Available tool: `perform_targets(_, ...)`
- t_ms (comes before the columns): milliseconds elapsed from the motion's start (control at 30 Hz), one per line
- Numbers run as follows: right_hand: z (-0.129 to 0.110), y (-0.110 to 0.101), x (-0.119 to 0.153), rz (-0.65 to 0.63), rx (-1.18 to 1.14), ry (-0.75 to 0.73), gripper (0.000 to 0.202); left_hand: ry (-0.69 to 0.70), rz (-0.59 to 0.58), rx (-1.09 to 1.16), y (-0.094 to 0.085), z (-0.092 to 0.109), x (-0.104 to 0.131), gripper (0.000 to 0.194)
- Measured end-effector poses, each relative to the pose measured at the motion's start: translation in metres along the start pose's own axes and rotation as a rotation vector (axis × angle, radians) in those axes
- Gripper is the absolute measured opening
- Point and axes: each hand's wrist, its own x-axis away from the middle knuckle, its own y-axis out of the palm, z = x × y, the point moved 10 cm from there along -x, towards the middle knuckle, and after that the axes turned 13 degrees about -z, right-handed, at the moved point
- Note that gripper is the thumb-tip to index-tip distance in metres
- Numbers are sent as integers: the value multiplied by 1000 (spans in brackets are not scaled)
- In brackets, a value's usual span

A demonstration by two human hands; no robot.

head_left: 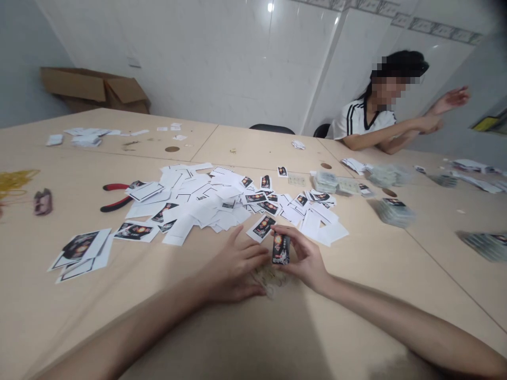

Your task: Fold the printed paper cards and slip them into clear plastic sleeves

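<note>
My right hand (pixel 307 258) grips a small black printed card or box (pixel 281 248) by its edges, with the fingers above and the thumb below. To its left, my left hand (pixel 237 266) is spread low over the table, palm down, its fingers apart. Between both hands lie small, thin rubber-band-like loops (pixel 270 277), partly hidden by the left fingers. Just beyond the hands is a large, loose pile of white papers (pixel 198 198), mixed with black printed cards. One such card (pixel 262 227) lies right behind the held one.
Red-handled pliers (pixel 115 198) lie left of the pile. Yellow bands (pixel 16 180) are at the far left. Clear plastic boxes (pixel 394 212) stand at the right. A person (pixel 372 119) sits across the table, arms raised. A cardboard box (pixel 93 87) is behind the table.
</note>
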Motion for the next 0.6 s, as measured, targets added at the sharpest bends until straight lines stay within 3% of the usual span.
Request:
perform_targets(133, -4, 3, -1, -33, -3, -37, 58, -112, 93, -93, -7, -10, 3, 49)
perform_targets(367, -3, 4, -1, -59, -1, -7, 58, -19, -3, 31, -1, -8, 2, 41)
perform_targets(600, -4, 12, -4, -137, -8, -46, 59, -155, 145, 68, -4, -20, 5, 48)
